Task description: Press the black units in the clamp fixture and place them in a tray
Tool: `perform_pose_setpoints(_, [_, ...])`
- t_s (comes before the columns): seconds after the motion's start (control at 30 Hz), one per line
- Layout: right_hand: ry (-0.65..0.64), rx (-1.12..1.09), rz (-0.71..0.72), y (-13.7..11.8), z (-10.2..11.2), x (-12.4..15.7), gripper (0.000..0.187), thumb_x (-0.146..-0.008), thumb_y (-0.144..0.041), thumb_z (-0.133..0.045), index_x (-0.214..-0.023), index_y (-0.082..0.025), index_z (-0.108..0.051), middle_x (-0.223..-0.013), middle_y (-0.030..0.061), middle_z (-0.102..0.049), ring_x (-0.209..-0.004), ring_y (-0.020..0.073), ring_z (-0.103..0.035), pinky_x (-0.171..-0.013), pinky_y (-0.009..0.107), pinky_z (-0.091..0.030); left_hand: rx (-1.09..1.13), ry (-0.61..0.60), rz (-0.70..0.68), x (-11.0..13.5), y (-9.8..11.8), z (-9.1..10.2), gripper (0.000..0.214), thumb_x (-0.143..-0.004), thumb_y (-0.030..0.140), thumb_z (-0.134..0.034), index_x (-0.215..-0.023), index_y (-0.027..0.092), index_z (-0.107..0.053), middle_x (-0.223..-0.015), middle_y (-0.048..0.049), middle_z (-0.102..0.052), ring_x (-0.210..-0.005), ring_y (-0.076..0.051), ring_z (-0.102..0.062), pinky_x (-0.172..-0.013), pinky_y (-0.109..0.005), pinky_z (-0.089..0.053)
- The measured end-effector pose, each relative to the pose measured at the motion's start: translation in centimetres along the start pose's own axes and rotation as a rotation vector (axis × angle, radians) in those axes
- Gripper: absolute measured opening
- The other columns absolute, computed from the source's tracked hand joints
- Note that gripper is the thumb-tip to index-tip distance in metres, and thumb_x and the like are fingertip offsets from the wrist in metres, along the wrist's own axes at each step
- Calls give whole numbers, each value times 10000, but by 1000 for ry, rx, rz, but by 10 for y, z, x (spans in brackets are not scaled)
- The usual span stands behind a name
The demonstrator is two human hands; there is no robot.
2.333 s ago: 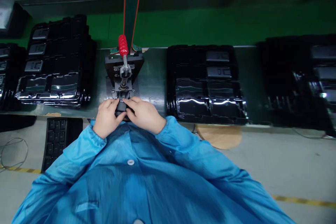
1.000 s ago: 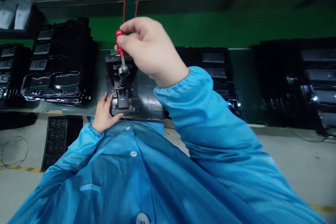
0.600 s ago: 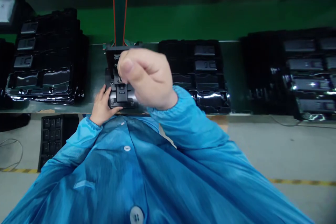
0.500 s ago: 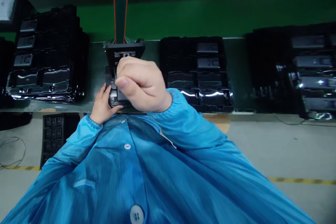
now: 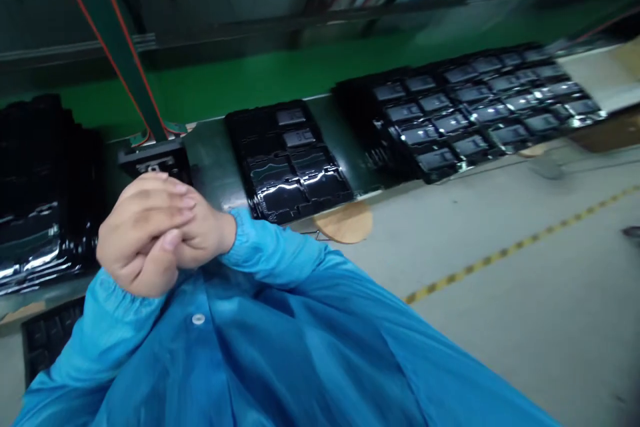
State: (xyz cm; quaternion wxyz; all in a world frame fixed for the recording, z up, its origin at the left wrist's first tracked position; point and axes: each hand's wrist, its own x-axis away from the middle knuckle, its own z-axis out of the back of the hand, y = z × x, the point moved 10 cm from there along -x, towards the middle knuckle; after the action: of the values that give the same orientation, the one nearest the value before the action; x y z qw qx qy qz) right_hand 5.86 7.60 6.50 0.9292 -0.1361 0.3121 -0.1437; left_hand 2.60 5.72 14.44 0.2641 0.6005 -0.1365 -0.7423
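Observation:
My two hands meet in front of my chest, over the near edge of the bench. My left hand [image 5: 140,240] is in front, its fingers curled and pressed together; what they cover is hidden. My right hand [image 5: 213,235] lies right behind it, and only the back of it shows beside the blue cuff. Just beyond the hands, the black top plate of the press fixture [image 5: 153,161] peeks out. Its red lever is out of sight.
A black moulded tray [image 5: 293,160] with parts lies right of the fixture. A larger tray [image 5: 475,103] with several parts sits farther right, and a tray stack [image 5: 40,213] at left. A green post [image 5: 107,33] rises behind. A wooden stool [image 5: 345,221] and a yellow floor line [image 5: 500,255] lie below.
The view has swung to the right. My right hand pulled the red lever down toward me and now sits low against my left hand, which has come off the fixture's side and closed.

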Motion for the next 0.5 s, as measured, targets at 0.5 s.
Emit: perform_pose_setpoints(0.5, [45, 13, 165, -14, 3, -3, 398, -1030, -634, -591, -983, -296, -795, -1001, 25, -771, -1094, 259, -678, -1121, 500, -514, -90, 60, 86, 18, -4, 8, 345, -766, 346, -635, -1003, 500, -832, -830, -5, -812, -913, -363, -768, -926, -673, -622])
